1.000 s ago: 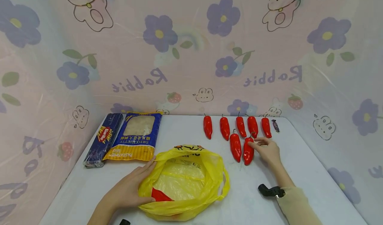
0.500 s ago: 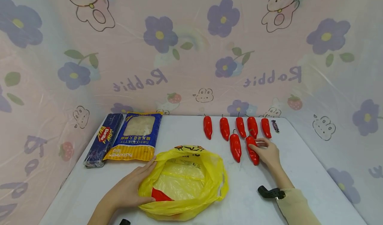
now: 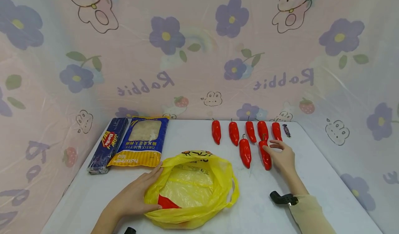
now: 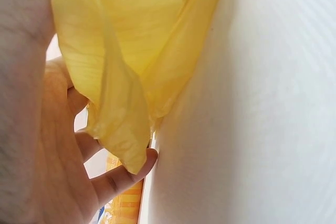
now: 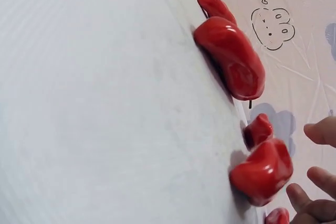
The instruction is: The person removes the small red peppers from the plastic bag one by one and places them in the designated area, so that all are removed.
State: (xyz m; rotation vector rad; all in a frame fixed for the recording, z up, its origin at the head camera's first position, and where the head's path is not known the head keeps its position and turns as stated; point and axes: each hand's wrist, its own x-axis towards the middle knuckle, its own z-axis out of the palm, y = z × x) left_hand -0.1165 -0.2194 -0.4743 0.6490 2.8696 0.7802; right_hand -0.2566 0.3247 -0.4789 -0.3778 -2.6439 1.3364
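Note:
My left hand (image 3: 137, 192) holds the left side of a yellow plastic bag (image 3: 218, 189) whose mouth gapes upward. Its thumb lies over the near rim; in the left wrist view, spread fingers (image 4: 118, 182) pass behind the thin yellow film. Something red (image 3: 167, 203) shows at the bag's left inside. At the right, my right hand (image 3: 282, 158) is beside a red chili pepper (image 3: 265, 156) lying on the table, thumb touching or very near it. The right wrist view shows parted fingers (image 5: 323, 129) apart from the peppers. Another red pepper (image 3: 245, 153) lies just left of it.
A back row of several red peppers (image 3: 233, 133) runs along the table's far edge, with a small dark wrapped candy (image 3: 286, 131) at its right end. A blue spaghetti pack (image 3: 107, 145) and a blue-yellow pasta bag (image 3: 138, 144) lie left. Patterned curtain (image 3: 199, 54) surrounds the white table.
The pepper by my right hand has shifted slightly right and turned, its lower tip now pointing more to the right. My right hand's fingers have opened away from it. The left hand stays put.

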